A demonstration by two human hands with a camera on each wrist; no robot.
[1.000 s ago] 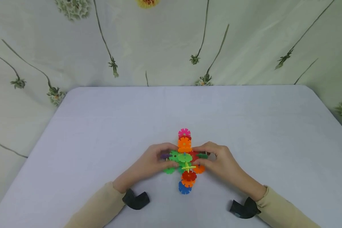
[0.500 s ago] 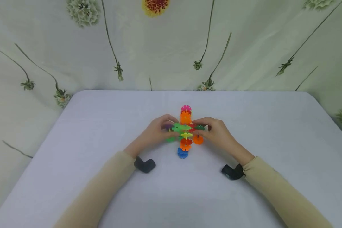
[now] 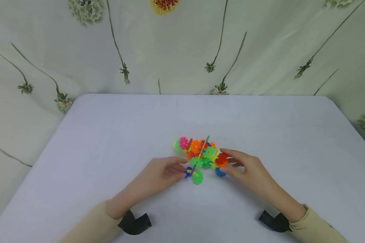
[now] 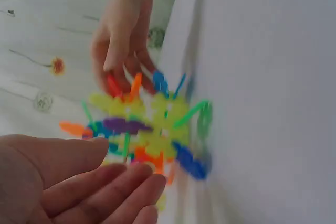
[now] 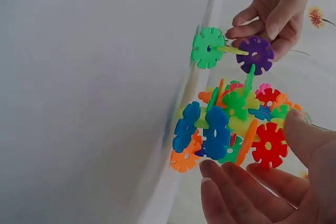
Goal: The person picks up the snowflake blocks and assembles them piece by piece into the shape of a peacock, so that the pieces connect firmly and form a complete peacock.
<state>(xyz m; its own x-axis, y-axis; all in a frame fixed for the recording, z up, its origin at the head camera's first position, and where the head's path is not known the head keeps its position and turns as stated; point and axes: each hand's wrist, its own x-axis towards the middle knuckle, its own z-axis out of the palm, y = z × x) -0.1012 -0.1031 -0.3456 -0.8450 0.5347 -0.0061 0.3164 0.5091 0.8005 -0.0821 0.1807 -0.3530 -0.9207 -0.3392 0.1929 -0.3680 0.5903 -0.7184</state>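
A model built of notched plastic snowflake discs [image 3: 208, 152], in green, orange, red, blue, yellow and purple, stands on the white table in the head view. My left hand [image 3: 167, 173] is at its left side, fingertips right by a purple disc [image 5: 255, 55]. In the left wrist view, the thumb and fingers of that left hand [image 4: 100, 182] are spread with nothing pinched between them. On the other side, my right hand [image 3: 246, 168] has thumb and fingers loosely around a red disc [image 5: 270, 145]. Blue discs [image 5: 216, 132] stand on edge near its fingertips in the right wrist view.
The white-covered table [image 3: 109, 135] reaches back to a hanging cloth [image 3: 182, 47] printed with flowers. A black curved piece [image 3: 135, 224] is at the left wrist, and another black piece [image 3: 275, 221] at the right.
The model moved away from me, then came back nearer and turned, its pink end now pointing left. Both hands loosened and moved outward from it.
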